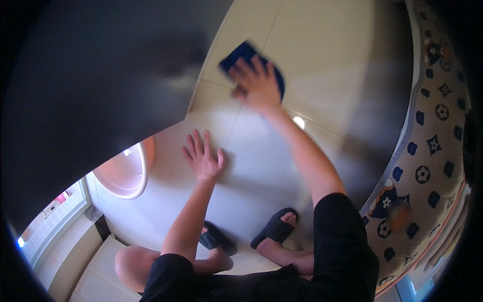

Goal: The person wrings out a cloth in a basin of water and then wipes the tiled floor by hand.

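My right hand (256, 85) reaches far forward and presses a dark blue cloth (241, 52) onto the pale tiled floor (312, 50). Its fingers are stretched out over the cloth and slightly blurred, and part of the cloth is hidden beneath the palm. My left hand (204, 158) leans on the floor nearer to me, fingers spread, holding nothing. The dark panel's edge lies just beyond its fingertips.
A large dark panel (110, 70) covers the left. Beside its lower edge stands a pinkish plastic basin (123, 173). On the right, a patterned cover (427, 146) hangs along the floor's edge. My feet, in black slides (277, 229), are close below my hands.
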A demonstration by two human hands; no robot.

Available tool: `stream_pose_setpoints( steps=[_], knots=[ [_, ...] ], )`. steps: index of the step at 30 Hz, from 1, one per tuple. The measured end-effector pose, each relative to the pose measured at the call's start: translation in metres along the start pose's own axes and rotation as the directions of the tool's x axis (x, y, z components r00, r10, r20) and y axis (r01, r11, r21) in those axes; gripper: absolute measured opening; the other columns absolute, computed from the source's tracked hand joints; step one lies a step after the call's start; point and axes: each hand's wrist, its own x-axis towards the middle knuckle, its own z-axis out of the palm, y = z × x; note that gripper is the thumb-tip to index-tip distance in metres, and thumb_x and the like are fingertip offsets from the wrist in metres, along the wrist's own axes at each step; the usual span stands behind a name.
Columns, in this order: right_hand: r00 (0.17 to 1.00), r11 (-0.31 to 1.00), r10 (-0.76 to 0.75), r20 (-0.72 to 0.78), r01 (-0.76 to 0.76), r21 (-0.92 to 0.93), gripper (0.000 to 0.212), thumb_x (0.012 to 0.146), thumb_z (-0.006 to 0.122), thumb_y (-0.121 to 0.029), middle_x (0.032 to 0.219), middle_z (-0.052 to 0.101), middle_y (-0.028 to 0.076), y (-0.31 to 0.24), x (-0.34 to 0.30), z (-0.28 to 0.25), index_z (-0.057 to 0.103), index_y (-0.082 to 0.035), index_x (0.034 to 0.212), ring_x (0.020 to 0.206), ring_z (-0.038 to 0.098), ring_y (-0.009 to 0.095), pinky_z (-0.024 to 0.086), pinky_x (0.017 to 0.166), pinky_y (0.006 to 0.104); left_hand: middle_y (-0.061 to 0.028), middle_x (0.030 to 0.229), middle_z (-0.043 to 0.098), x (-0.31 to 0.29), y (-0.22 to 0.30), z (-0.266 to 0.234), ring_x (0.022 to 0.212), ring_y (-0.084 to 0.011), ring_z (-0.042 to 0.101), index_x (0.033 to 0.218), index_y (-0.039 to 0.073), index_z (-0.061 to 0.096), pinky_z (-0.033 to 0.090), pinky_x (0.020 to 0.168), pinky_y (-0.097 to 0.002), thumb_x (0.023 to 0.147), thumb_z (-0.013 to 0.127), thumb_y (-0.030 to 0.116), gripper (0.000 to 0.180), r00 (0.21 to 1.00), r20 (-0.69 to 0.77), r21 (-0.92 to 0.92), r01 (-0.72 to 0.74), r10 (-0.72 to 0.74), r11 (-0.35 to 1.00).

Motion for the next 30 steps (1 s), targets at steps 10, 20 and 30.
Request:
stream_pose_setpoints(
  steps=[10, 20, 30],
  knots=[
    [0.968, 0.952, 0.187, 0.165, -0.137, -0.275, 0.067, 0.089, 0.067, -0.044, 0.164, 0.041, 0.013, 0.062, -0.039, -0.019, 0.054, -0.019, 0.15, 0.151, 0.035, 0.04, 0.025, 0.119, 0.0685, -0.0157, 0.172, 0.025, 0.0, 0.004, -0.006, 0.16, -0.0392, 0.018, 0.161, 0.017, 0.041, 0.008, 0.126, -0.0643, 0.091, 0.056, 0.049, 0.078, 0.999, 0.038, -0.044, 0.019, -0.018, 0.999],
    [0.976, 0.981, 0.162, -0.149, -0.176, -0.087, 0.055, 0.094, 0.061, -0.037, 0.156, 0.05, 0.008, -0.004, 0.026, 0.015, 0.058, -0.019, 0.146, 0.142, 0.045, 0.039, 0.035, 0.114, 0.0631, -0.017, 0.173, 0.022, -0.005, -0.002, 0.006, 0.161, -0.0366, 0.013, 0.164, 0.002, 0.025, 0.004, 0.127, -0.0613, 0.096, 0.05, 0.051, 0.088, 0.997, 0.073, -0.049, 0.042, -0.038, 0.998],
    [0.887, 0.882, -0.461, -0.018, 0.46, 0.099, 0.04, 0.093, 0.067, -0.034, 0.149, 0.058, 0.006, -0.057, -0.068, -0.001, 0.07, -0.024, 0.131, 0.139, 0.052, 0.03, 0.041, 0.116, 0.0523, -0.0215, 0.167, 0.032, -0.007, -0.006, 0.007, 0.157, -0.0361, 0.027, 0.163, -0.003, 0.024, 0.015, 0.126, -0.0613, 0.099, 0.041, 0.053, 0.086, 0.994, -0.103, -0.203, 0.013, -0.035, 0.979]
  ],
)
